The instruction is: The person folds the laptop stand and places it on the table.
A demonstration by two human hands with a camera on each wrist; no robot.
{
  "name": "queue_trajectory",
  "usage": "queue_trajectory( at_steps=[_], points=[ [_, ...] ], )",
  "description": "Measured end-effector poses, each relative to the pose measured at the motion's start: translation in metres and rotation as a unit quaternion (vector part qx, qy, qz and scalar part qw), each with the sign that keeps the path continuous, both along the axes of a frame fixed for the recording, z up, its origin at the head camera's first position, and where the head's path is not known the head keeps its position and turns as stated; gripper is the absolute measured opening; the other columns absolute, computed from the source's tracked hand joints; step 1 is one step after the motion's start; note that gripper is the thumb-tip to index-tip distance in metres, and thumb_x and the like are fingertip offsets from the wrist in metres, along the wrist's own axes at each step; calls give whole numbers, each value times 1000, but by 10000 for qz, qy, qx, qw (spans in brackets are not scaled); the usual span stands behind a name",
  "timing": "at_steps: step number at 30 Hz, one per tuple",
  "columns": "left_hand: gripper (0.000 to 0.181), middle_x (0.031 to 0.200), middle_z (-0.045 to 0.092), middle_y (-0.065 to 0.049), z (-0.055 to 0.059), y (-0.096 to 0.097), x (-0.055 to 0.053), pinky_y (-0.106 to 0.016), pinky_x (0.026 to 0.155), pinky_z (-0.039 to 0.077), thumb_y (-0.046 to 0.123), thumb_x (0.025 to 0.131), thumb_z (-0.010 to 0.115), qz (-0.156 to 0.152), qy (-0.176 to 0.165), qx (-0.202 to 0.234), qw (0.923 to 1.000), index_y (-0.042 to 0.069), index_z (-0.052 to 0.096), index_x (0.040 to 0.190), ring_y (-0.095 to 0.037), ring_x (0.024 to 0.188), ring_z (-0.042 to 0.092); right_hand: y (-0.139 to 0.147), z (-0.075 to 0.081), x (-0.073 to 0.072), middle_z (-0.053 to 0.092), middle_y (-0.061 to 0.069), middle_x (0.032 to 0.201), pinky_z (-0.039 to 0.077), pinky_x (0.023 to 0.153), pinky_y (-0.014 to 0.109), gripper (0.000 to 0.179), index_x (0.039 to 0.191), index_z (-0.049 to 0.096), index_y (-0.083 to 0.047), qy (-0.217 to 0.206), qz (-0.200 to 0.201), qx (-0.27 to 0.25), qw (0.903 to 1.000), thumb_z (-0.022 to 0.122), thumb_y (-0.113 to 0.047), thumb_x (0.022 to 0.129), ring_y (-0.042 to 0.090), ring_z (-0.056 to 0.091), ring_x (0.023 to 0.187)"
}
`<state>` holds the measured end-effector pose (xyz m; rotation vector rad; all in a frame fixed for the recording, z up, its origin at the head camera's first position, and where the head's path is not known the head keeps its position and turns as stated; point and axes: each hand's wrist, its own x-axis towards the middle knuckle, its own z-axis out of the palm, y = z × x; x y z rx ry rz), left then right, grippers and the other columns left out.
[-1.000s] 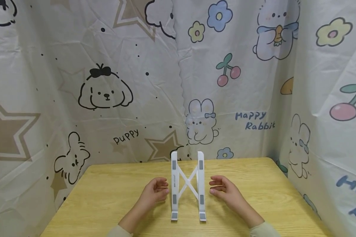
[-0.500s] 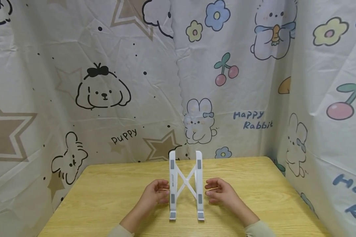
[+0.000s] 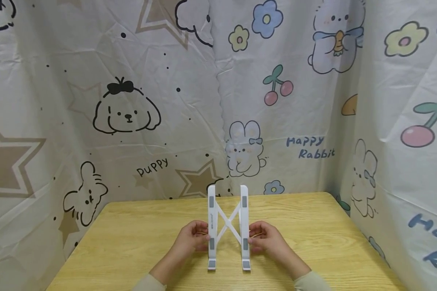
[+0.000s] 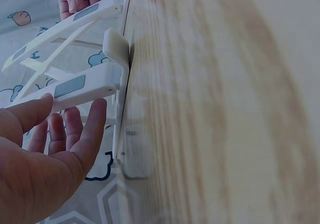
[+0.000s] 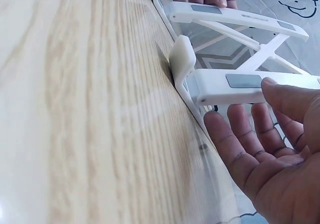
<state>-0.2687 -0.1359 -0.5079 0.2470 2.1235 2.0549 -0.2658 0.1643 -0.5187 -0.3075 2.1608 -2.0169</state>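
A white folding laptop stand (image 3: pixel 228 223) stands opened on the table, its two side rails joined by an X-shaped brace. Grey pads dot the rails, and small lips turn up at the front ends. On the left rail (image 4: pixel 92 87), my left hand (image 3: pixel 192 237) has its thumb on the upper face and its fingers curled beneath. My right hand (image 3: pixel 265 237) pinches the right rail (image 5: pixel 220 84) likewise, thumb over a grey pad's edge and fingers under it. Parts of the fingers are hidden behind the rails in the head view.
The stand rests on a yellow wood-grain table (image 3: pixel 138 226) with rounded back corners. A printed cloth curtain (image 3: pixel 189 113) hangs close behind the table and along its sides.
Both hands have closed in from beside the stand and now touch its rails, the right hand moving left the most. The stand stays put; the head view shifted slightly.
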Motion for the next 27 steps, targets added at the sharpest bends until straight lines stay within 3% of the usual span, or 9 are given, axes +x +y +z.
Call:
queue_trajectory(
  at_steps=[3,10,27],
  points=[
    [40,112,60,-13,1,0,-1,-50,80,63,-2,93,71,-65,-94,93,9999,-8,53,128,-17,94,62,-3,-1,-1,64,15,106,64,75,41,44,124,54,9,-66,-58,-121,9999,76,3,87,20,66,91],
    [41,109,62,-13,1,2,-3,-43,79,64,-8,88,73,-56,-76,33,10000,-8,55,125,-18,93,63,-5,-4,-1,63,16,108,64,77,50,47,127,52,9,-247,-158,-332,9990,74,8,86,22,66,91],
    [41,108,59,-11,-5,0,-6,-47,73,64,-7,89,73,-177,-185,211,9994,-4,54,125,-19,90,64,-7,-3,2,61,14,103,64,74,53,47,127,53,8,-317,-292,-457,9980,75,10,85,22,65,87]
  ],
)
